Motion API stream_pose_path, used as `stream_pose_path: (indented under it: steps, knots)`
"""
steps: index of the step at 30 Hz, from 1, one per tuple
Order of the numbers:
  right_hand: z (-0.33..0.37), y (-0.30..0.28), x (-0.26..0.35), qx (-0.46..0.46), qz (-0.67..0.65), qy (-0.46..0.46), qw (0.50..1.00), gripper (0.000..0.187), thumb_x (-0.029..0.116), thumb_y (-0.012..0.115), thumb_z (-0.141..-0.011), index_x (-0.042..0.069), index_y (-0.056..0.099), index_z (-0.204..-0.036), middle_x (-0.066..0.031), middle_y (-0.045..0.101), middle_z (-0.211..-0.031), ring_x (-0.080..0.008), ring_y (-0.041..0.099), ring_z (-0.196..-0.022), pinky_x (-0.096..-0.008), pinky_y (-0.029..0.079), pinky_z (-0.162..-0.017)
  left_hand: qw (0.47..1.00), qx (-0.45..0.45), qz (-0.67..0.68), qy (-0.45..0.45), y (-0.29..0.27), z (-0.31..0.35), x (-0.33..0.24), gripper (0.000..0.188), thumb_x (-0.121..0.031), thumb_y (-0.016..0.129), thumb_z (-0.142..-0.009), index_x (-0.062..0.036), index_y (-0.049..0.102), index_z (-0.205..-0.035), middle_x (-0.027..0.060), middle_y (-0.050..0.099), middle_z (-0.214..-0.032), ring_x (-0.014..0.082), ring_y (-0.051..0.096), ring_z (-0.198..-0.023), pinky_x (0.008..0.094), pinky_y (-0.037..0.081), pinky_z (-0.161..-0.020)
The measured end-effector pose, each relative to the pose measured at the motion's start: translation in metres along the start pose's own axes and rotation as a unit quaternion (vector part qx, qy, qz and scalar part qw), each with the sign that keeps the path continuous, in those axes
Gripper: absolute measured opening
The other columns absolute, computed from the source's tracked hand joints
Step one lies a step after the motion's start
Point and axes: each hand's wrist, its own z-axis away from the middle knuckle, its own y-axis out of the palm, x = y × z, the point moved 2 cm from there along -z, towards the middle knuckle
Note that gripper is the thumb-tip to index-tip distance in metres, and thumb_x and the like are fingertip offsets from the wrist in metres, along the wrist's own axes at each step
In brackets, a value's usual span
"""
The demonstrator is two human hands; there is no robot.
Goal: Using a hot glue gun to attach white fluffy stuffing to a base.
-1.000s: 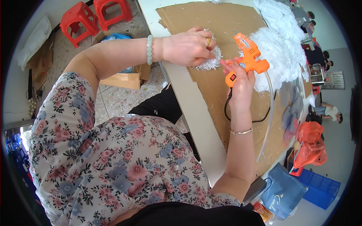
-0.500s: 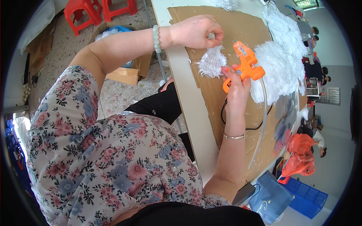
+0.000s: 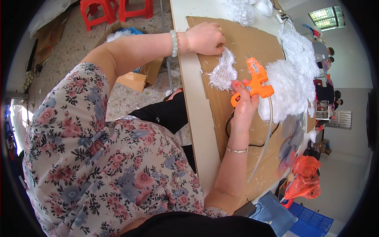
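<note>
My left hand (image 3: 206,38) is closed, its fingertips pinching the upper end of a white fringed fabric piece (image 3: 224,71) with shaggy, stringy edges. In my right hand (image 3: 245,104) is an orange hot glue gun (image 3: 257,79), its nozzle pointing toward the far side. A clear glue stick (image 3: 262,152) trails from the gun's back end. The thumb and fingertips of that same hand also touch the near right edge of the fabric piece, which is stretched between my hands. What my left fingertips grip exactly is partly hidden.
Brown cardboard (image 3: 252,39) covers much of the white table (image 3: 203,114). Fluffy white fringe (image 3: 286,89) is heaped right of the gun, more at the far end. A black cord (image 3: 258,145) runs beneath my right wrist. Red stools (image 3: 98,14) and an open carton (image 3: 134,81) stand left. People are beyond.
The view has shifted a little. My left hand has drawn back leftward and its fingers have closed at the fabric's upper end. My right hand still holds the glue gun.
</note>
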Motion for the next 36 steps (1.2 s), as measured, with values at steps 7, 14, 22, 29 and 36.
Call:
stream_pose_path:
  steps: [7,14,22,29,36]
  knots:
    - [-0.005,-0.005,0.011,0.032,-0.018,-0.029,0.999,0.021,0.009,0.053,-0.088,-0.001,0.047,-0.106,-0.0126,0.062,-0.094,-0.0169,0.059,-0.086,-0.0287,0.045,-0.075,0.984,0.083,0.104,-0.117,-0.011,-0.033,0.006,0.017,-0.019,0.060,-0.080,-0.0050,0.068,-0.084,0.0102,0.067,-0.082,0.0273,0.063,-0.080,0.0379,0.050,-0.074]
    - [-0.002,0.003,0.014,0.046,0.002,-0.027,0.999,0.019,0.009,0.052,-0.088,-0.001,0.048,-0.105,-0.0110,0.062,-0.093,-0.0144,0.057,-0.085,-0.0273,0.044,-0.074,0.974,0.149,0.132,-0.104,-0.010,-0.032,-0.004,0.017,-0.020,0.063,-0.080,-0.0063,0.068,-0.088,0.0086,0.068,-0.083,0.0259,0.063,-0.080,0.0354,0.050,-0.074]
    - [0.002,0.000,0.005,0.045,0.030,-0.044,0.998,0.020,0.010,0.052,-0.089,-0.001,0.049,-0.105,-0.0074,0.061,-0.091,-0.0098,0.051,-0.078,-0.0238,0.040,-0.067,0.971,0.019,0.214,-0.108,-0.025,-0.035,-0.016,0.019,-0.020,0.057,-0.081,-0.0076,0.068,-0.090,0.0105,0.067,-0.081,0.0268,0.063,-0.078,0.0369,0.050,-0.072]
    - [-0.001,-0.004,0.000,0.050,0.050,-0.051,0.996,0.020,0.011,0.052,-0.089,-0.001,0.049,-0.106,-0.0075,0.061,-0.091,-0.0103,0.052,-0.078,-0.0243,0.041,-0.069,0.996,0.068,0.041,-0.044,0.000,-0.009,-0.021,0.013,-0.018,0.061,-0.078,-0.0060,0.065,-0.082,0.0087,0.064,-0.075,0.0281,0.061,-0.075,0.0386,0.049,-0.069]
    - [-0.002,0.002,-0.005,0.059,0.073,-0.043,0.995,0.021,0.010,0.050,-0.090,-0.002,0.048,-0.106,-0.0096,0.060,-0.092,-0.0132,0.055,-0.083,-0.0257,0.044,-0.073,0.979,0.093,0.155,-0.091,0.016,-0.006,-0.032,0.016,-0.020,0.061,-0.079,-0.0057,0.066,-0.085,0.0098,0.065,-0.076,0.0287,0.062,-0.074,0.0382,0.049,-0.069]
